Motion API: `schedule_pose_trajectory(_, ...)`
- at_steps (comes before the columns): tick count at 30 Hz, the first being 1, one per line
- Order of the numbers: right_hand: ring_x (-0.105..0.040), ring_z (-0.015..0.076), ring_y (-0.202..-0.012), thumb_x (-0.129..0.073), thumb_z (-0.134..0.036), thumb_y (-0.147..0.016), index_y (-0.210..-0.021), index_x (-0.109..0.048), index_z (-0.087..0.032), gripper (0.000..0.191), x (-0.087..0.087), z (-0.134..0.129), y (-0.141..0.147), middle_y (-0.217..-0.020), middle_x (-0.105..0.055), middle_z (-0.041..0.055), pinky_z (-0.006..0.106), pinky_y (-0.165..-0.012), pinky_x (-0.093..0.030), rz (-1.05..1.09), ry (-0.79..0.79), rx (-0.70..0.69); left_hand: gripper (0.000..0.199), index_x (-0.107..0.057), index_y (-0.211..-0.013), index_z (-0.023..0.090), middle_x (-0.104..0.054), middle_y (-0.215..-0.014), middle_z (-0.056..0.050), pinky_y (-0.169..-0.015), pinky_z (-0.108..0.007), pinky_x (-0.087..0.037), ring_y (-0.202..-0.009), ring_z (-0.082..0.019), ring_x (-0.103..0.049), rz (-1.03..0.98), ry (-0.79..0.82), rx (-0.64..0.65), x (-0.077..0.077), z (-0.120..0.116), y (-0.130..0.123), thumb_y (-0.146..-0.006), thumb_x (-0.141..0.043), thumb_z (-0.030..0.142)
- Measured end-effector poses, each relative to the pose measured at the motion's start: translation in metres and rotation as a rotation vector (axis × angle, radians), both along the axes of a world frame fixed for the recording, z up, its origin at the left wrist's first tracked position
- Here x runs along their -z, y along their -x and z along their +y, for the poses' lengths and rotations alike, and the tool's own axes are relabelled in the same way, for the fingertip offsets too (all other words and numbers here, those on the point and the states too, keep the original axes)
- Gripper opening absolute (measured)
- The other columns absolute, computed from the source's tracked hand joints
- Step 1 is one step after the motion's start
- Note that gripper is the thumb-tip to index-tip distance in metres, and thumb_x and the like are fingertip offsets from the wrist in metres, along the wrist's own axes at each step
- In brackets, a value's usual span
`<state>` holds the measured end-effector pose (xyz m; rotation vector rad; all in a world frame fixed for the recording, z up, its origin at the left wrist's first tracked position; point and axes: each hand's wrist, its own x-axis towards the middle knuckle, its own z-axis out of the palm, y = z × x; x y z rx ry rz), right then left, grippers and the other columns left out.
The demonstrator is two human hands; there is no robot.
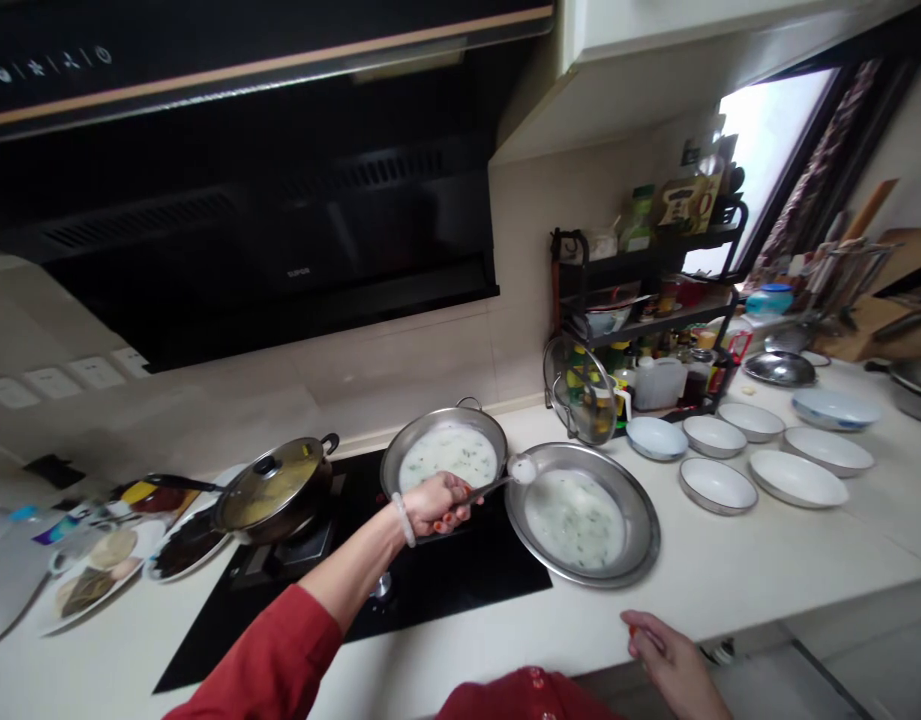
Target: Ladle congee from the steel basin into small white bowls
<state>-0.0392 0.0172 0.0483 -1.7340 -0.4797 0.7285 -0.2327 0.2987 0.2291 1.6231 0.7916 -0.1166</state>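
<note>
My left hand (435,503), with a pale bracelet at its wrist, is closed round the handle of a ladle (521,468). The ladle's bowl holds something white and hangs at the left rim of a wide metal basin (640,565) of white liquid with green bits. Behind my left hand, a metal pan (497,432) on the stove holds similar white liquid with greens. My right hand (674,660) is low at the counter's front edge, fingers curled; whether it holds anything is too unclear to tell.
Several white bowls (719,486) stand right of the basin. Behind is a black spice rack (655,325) with a glass lid (580,390) leaning on it. A lidded pan (272,490) and plates of food are left.
</note>
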Motion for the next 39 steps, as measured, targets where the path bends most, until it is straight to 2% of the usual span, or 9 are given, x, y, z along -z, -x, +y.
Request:
schedule_pose_trajectory(1,-0.058,0.0207,-0.054,-0.053,-0.044,-0.053,-0.071,-0.065,-0.021,0.031,0.001,0.0,-0.001,-0.049,-0.058,0.0002,0.031,-0.053,-0.045,0.005,-0.002,0.009,0.026,-0.053,-0.094,0.014,-0.039,-0.053,0.008,-0.035,-0.018,-0.023,-0.033,-0.003,-0.024,0.035,-0.164,0.061,0.007,-0.007,-0.007,-0.09,-0.033,0.03)
schedule_pose_trajectory(4,-0.055,0.0192,-0.049,-0.054,-0.044,-0.053,-0.072,-0.065,-0.02,0.032,0.004,0.0,-0.005,-0.049,-0.057,-0.0003,0.029,-0.046,-0.04,0.031,-0.015,0.029,0.026,-0.053,-0.092,0.015,-0.043,-0.053,0.006,-0.038,-0.021,-0.03,-0.033,-0.006,-0.03,0.061,-0.312,0.115,0.029,-0.028,-0.025,-0.09,-0.03,0.027)
schedule_pose_trajectory(9,-0.042,0.0126,-0.037,-0.058,-0.044,-0.051,-0.08,-0.062,-0.019,0.038,0.002,0.005,-0.011,-0.05,-0.057,-0.0027,0.025,-0.036,-0.029,0.181,-0.039,0.125,0.006,-0.056,-0.074,0.017,-0.05,-0.056,-0.003,-0.059,-0.029,-0.042,-0.06,-0.018,-0.056,0.054,-0.626,0.227,0.058,-0.052,-0.041,-0.073,-0.054,0.011)
schedule_pose_trajectory(12,-0.044,0.0105,-0.04,-0.062,-0.045,-0.056,-0.084,-0.061,-0.019,0.039,-0.005,0.01,-0.013,-0.057,-0.06,-0.0022,0.023,-0.038,-0.029,0.289,-0.076,0.187,0.026,-0.059,-0.088,0.016,-0.054,-0.06,-0.007,-0.064,-0.035,-0.043,-0.068,-0.025,-0.06,0.075,-0.758,0.285,0.066,-0.057,-0.042,-0.065,-0.057,0.003)
schedule_pose_trajectory(16,-0.045,0.0089,-0.043,-0.065,-0.048,-0.056,-0.069,-0.058,-0.017,0.035,-0.011,0.018,-0.016,-0.061,-0.061,0.0008,0.021,-0.04,-0.031,0.309,-0.087,0.272,0.039,-0.056,-0.105,0.013,-0.057,-0.065,-0.01,-0.064,-0.036,-0.042,-0.067,-0.026,-0.06,0.09,-0.858,0.325,0.063,-0.056,-0.035,-0.067,-0.05,0.001)
schedule_pose_trajectory(22,-0.039,0.0075,-0.041,-0.064,-0.045,-0.051,-0.06,-0.055,-0.018,0.03,-0.009,0.027,-0.027,-0.053,-0.056,-0.0008,0.021,-0.038,-0.027,0.276,-0.073,0.292,0.019,-0.055,-0.089,0.016,-0.051,-0.059,-0.003,-0.057,-0.028,-0.035,-0.054,-0.015,-0.047,-0.034,-0.93,0.199,0.028,-0.033,-0.007,-0.083,-0.038,0.011)
schedule_pose_trajectory(27,-0.039,0.0068,-0.041,-0.066,-0.039,-0.048,-0.059,-0.055,-0.018,0.026,-0.008,0.031,-0.032,-0.05,-0.056,-0.0012,0.02,-0.039,-0.027,0.334,-0.079,0.298,0.018,-0.054,-0.082,0.017,-0.053,-0.06,-0.002,-0.062,-0.026,-0.035,-0.055,-0.014,-0.048,0.045,-0.896,-0.003,0.009,0.009,0.03,-0.087,-0.037,0.016)
schedule_pose_trajectory(33,-0.037,0.0064,-0.039,-0.065,-0.039,-0.047,-0.057,-0.054,-0.018,0.026,-0.005,0.032,-0.035,-0.048,-0.055,-0.0018,0.02,-0.037,-0.027,0.321,-0.041,0.289,0.019,-0.049,-0.063,0.019,-0.049,-0.058,-0.002,-0.068,-0.028,-0.035,-0.071,-0.02,-0.058,0.176,-0.847,-0.144,0.028,0.055,0.067,-0.076,-0.051,0.006)
schedule_pose_trajectory(39,-0.039,0.0078,-0.04,-0.066,-0.041,-0.047,-0.056,-0.055,-0.019,0.026,0.0,0.032,-0.037,-0.049,-0.055,-0.0013,0.021,-0.037,-0.028,0.302,-0.03,0.273,0.023,-0.052,-0.056,0.016,-0.05,-0.056,-0.003,-0.067,-0.028,-0.039,-0.079,-0.023,-0.06,0.255,-0.695,-0.196,0.057,0.064,0.066,-0.076,-0.058,0.007)
